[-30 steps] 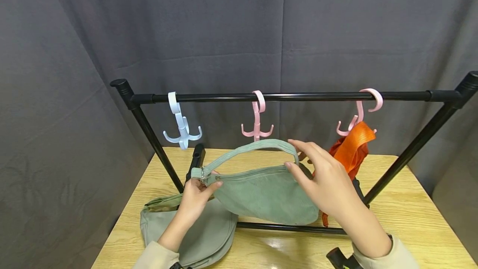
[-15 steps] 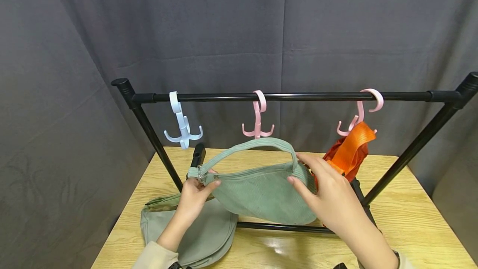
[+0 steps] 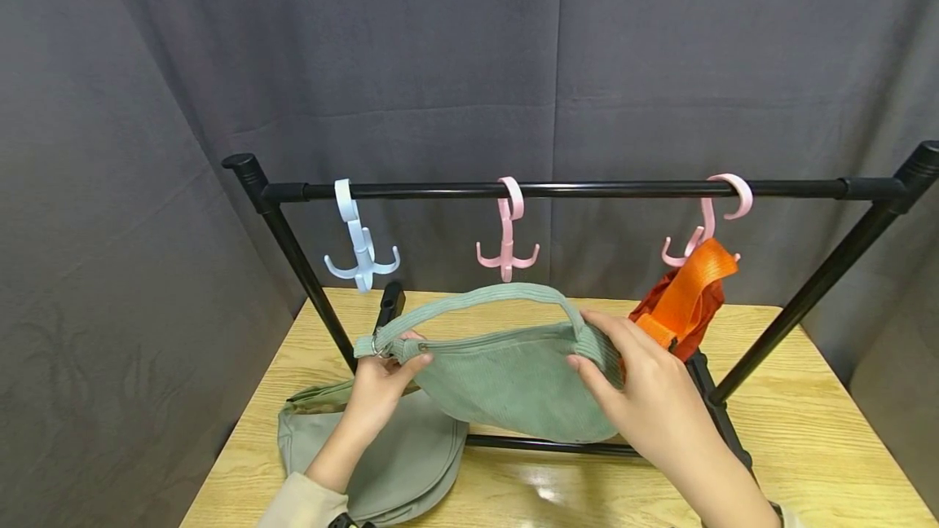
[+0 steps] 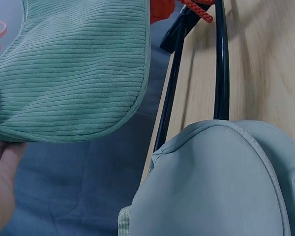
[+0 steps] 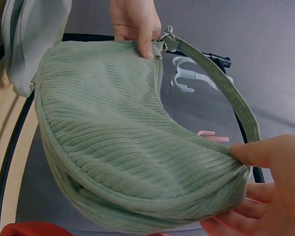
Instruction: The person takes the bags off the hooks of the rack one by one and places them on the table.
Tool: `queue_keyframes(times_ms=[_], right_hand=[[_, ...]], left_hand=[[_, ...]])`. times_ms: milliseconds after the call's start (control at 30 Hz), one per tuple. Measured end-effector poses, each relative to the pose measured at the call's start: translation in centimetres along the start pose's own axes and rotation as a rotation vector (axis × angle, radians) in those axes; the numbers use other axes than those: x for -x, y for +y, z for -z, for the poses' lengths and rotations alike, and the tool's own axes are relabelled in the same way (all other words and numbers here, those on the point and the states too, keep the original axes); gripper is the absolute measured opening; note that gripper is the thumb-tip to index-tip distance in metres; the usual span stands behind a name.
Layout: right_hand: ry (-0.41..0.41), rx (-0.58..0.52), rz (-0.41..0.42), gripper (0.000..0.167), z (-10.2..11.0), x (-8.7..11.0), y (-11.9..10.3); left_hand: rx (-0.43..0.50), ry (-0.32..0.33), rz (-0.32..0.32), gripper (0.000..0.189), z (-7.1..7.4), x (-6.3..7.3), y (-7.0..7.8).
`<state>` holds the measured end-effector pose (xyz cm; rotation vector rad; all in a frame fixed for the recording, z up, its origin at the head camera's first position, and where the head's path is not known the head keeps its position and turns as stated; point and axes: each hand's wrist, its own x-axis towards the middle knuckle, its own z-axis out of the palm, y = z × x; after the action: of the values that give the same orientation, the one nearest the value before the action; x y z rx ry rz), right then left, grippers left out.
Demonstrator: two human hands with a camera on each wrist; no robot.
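A green corduroy shoulder bag [image 3: 513, 385] is held up in front of the rack, its strap [image 3: 484, 296] arched above the zip. My left hand [image 3: 380, 391] pinches the bag's left corner near the metal ring, thumb in front. At the opposite corner my right hand [image 3: 641, 381] grips the bag, with the thumb on the front and the fingers behind; the right wrist view shows that thumb by the strap's end. Behind the bag, a pink hook [image 3: 507, 243] hangs from the black rail [image 3: 609, 191]; the strap is below it and apart from it.
A grey-green bag [image 3: 407, 455] lies on the wooden table [image 3: 822, 414] at the left, partly behind my left forearm. A light blue hook [image 3: 362, 247] hangs on the rail's left. At right, an orange bag [image 3: 685, 300] hangs from another pink hook [image 3: 707, 210].
My right hand has shifted from the strap's right end down to the bag's corner. The strap has sunk slightly and leans left. My left hand has moved a little left, keeping its pinch.
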<state>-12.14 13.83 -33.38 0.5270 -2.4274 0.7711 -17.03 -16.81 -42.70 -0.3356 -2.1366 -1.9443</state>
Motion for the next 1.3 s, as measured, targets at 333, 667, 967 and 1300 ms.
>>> queue_keyframes(times_ms=[333, 667, 967, 1300], right_hand=[[0.06, -0.021, 0.0, 0.047, -0.3, 0.5, 0.4], [0.075, -0.034, -0.012, 0.043, -0.8, 1.0, 1.1], [0.077, -0.029, -0.04, 0.043, -1.2, 2.0, 1.4], [0.074, -0.046, -0.137, 0.041, -2.0, 3.4, 1.5]], left_hand=[[-0.016, 0.0, 0.009, 0.02, 0.2, 0.2, 0.1], [-0.042, -0.013, 0.045, 0.024, 0.4, 0.4, 0.1], [-0.083, -0.056, 0.042, 0.024, 0.5, 0.6, -0.2], [-0.191, -0.039, 0.057, 0.025, 0.7, 1.0, -0.3]])
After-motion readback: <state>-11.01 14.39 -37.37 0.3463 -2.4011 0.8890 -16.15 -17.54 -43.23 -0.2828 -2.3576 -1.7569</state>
